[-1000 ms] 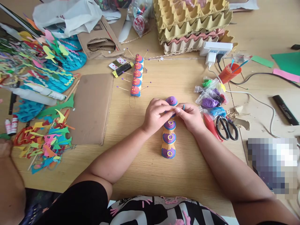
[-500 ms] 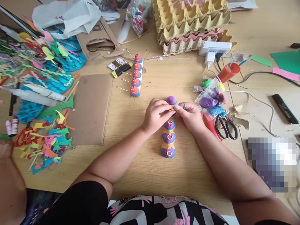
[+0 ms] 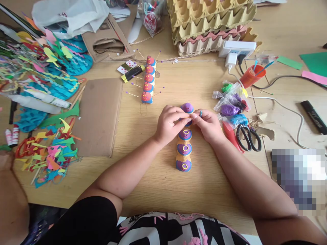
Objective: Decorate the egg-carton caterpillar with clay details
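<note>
A row of egg-carton cups [image 3: 184, 149], painted orange and blue and topped with purple clay, lies lengthwise before me. Yellow clay rings sit on the three nearest cups. My left hand [image 3: 171, 124] is closed in a pinch over the upper cups, its fingertips meeting those of my right hand. The thin yellow clay strand seen there earlier is now covered by fingers. My right hand [image 3: 207, 125] is pinched too, with a thin blue stick [image 3: 201, 114] poking up between its fingers. The second cup from the far end is mostly hidden.
A finished-looking red and blue egg-carton caterpillar [image 3: 148, 81] stands further off. Cardboard [image 3: 98, 117] and paper scraps [image 3: 55, 153] lie left. To the right are clay bags [image 3: 231, 105], scissors [image 3: 247, 137], an orange cup [image 3: 251, 76] and a power strip [image 3: 237, 48]. Egg trays [image 3: 212, 23] are stacked behind.
The yellow strand between my fingertips has gone out of sight as the fingers closed over it. Both hands stay almost in place; the view has shifted slightly.
</note>
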Available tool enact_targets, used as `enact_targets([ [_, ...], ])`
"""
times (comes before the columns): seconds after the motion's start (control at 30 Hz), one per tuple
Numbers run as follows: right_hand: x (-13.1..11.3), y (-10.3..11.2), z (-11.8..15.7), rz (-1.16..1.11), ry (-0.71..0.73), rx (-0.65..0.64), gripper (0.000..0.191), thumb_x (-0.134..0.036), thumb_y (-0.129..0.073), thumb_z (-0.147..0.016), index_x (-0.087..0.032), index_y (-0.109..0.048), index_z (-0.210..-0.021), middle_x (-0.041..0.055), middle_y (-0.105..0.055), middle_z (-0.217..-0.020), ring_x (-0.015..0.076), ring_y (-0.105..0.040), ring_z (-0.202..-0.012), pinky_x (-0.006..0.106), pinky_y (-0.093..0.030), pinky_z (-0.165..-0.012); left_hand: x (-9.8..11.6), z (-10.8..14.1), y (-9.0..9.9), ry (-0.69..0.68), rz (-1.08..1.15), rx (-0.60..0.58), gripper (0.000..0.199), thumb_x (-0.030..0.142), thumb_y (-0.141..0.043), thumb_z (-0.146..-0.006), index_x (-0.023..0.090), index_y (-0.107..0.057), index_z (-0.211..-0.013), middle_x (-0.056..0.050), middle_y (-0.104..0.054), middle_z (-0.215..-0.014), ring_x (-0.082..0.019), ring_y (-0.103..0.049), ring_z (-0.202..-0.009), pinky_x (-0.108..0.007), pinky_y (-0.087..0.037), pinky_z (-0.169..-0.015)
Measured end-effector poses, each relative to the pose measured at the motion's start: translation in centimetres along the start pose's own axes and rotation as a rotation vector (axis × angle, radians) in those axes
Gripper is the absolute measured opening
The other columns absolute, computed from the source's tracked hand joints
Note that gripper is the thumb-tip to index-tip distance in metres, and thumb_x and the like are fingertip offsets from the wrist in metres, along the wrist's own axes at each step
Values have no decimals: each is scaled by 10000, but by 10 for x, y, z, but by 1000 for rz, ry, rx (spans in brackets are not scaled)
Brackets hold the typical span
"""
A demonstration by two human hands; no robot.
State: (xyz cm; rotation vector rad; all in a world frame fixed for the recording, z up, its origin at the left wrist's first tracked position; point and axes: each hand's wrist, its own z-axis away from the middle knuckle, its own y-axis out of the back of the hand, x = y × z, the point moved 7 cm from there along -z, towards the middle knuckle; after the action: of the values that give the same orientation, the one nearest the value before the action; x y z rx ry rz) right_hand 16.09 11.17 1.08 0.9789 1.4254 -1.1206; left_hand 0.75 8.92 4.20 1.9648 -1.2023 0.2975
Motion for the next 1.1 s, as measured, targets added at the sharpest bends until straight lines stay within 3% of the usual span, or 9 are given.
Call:
enact_targets([
  [0.17,4,3,-1,-35,-9,33,459,-641,-898,-742,-217,-723,-744,-23,-660,-675,111,-545,-627,271,-516,-667,-1,0,-1,27,24,-3,141,289,-767,-972,245,-804,-1101,-25,-804,-1009,-172,-710,-974,-349,-549,-908],
  [0.4,6,3,-1,9,-24,35,484,-676,-890,-725,-223,-721,-744,-10,-684,-708,129,-572,-660,287,-529,-690,0,1,2,-2,37,53,82,295,-752,-985,250,-815,-1011,-3,-795,-928,-149,-695,-901,-328,-548,-869],
  [0.73,-2,1,1,105,16,19,612,-737,-783,-813,-199,-610,-577,-30,-529,-561,92,-401,-556,270,-391,-563,2,0,2,11,46,48,162,361,-746,-989,238,-812,-907,2,-776,-854,-143,-688,-867,-314,-546,-846],
  [1.1,5,4,0,58,-24,46,512,-691,-878,-731,-218,-686,-688,-2,-682,-692,131,-559,-651,292,-509,-667,0,0,1,58,16,4,64,276,-734,-983,243,-787,-974,-15,-786,-941,-172,-700,-925,-351,-549,-891],
])
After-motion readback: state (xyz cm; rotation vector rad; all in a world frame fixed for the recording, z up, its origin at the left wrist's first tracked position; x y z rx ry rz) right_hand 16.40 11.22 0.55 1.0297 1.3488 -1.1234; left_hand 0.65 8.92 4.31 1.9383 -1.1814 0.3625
